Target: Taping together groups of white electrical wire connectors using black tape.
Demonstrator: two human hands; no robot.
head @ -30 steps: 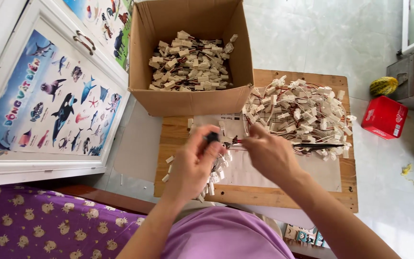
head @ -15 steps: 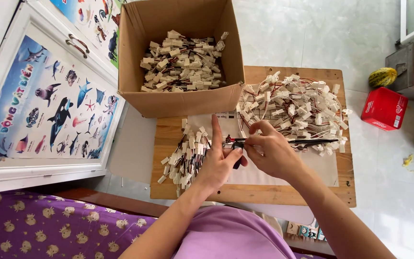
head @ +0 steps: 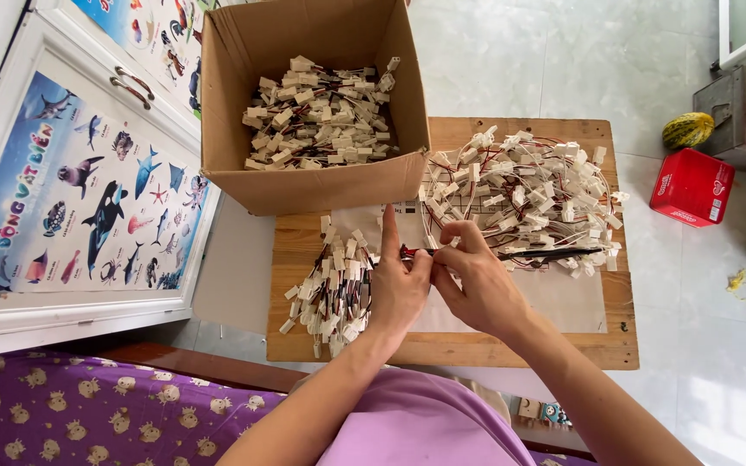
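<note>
**Both hands pinch one small wire connector over a wooden board**

The left hand (head: 397, 289) and the right hand (head: 477, 285) meet at the centre of the wooden board (head: 511, 345), fingertips closed together on a small wired connector (head: 411, 253) with red and black leads; the left index finger points up toward 12 o'clock. A dark slim tool (head: 554, 255) lies just beside the right hand, running toward 3 o'clock.

At 7 o'clock from the hands sits a small heap of connectors (head: 330, 293), touching the left hand. At 1 o'clock lies a large loose pile of connectors (head: 528, 190), white plugs tangled with red and black wires. At 11 o'clock stands an open brown cardboard box (head: 312, 185), holding more of the same white plugs.

At 9 o'clock, a white cabinet door (head: 10, 315) bears a rectangular poster of sea animals (head: 88, 190) on a blue ground. At 3 o'clock, on the pale floor, stands a red square package (head: 691, 186), with a yellow-green fruit (head: 688, 130) just beyond it.
</note>
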